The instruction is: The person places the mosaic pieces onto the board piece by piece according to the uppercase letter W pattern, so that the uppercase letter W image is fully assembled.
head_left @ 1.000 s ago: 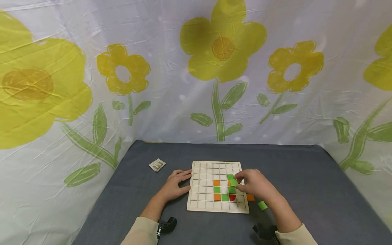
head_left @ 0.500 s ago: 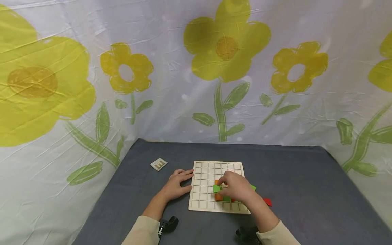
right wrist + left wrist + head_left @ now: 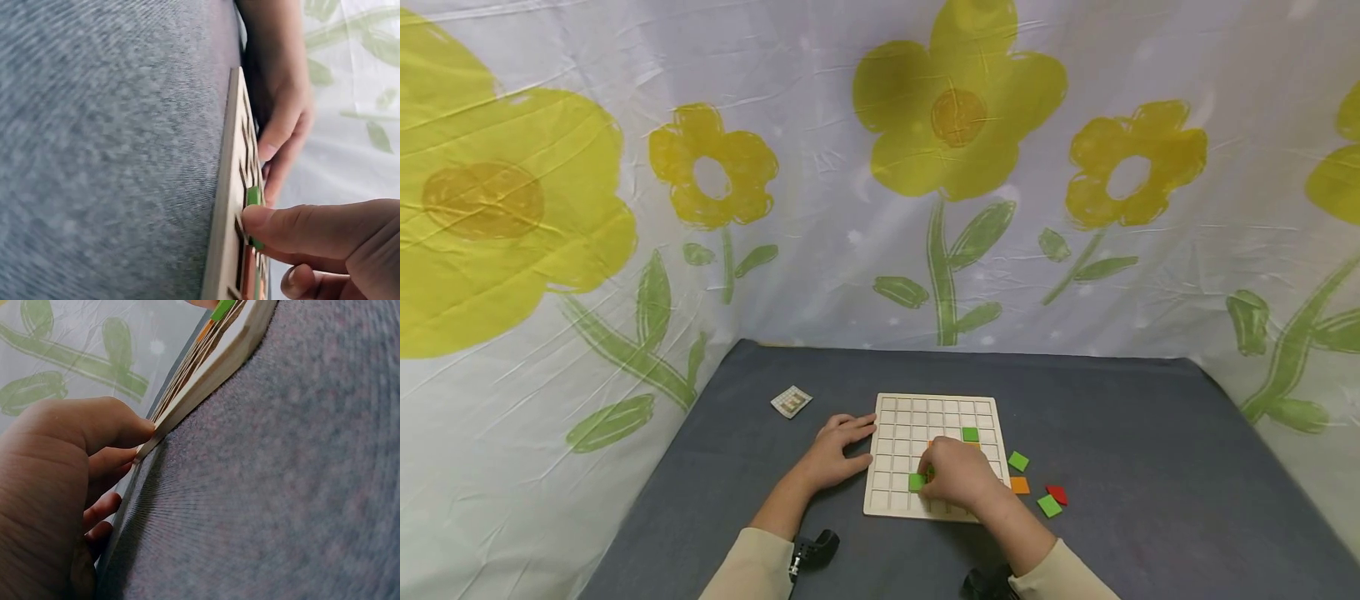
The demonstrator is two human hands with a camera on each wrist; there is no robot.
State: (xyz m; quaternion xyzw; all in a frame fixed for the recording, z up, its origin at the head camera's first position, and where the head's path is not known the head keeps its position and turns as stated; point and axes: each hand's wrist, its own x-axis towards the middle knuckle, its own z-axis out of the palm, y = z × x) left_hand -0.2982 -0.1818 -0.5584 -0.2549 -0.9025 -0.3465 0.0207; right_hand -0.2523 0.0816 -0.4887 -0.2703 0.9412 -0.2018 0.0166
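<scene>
A light wooden grid board lies on the cloth-covered table. My right hand pinches a green square tile between thumb and fingers, low over the board's front-left part. In the right wrist view that green tile is at the thumb tip, with an orange-red tile in the grid beside it. Another green tile sits in the board farther back; the hand hides most other set tiles. My left hand rests against the board's left edge, thumb and fingertips touching its rim.
Right of the board lie two loose green tiles, an orange tile and a red piece. A small card with a printed grid lies at the back left. A flowered cloth hangs behind the table.
My right hand has moved left and toward the front of the board with a green tile, uncovering the loose pieces on the right. The left hand stays at the board's edge.
</scene>
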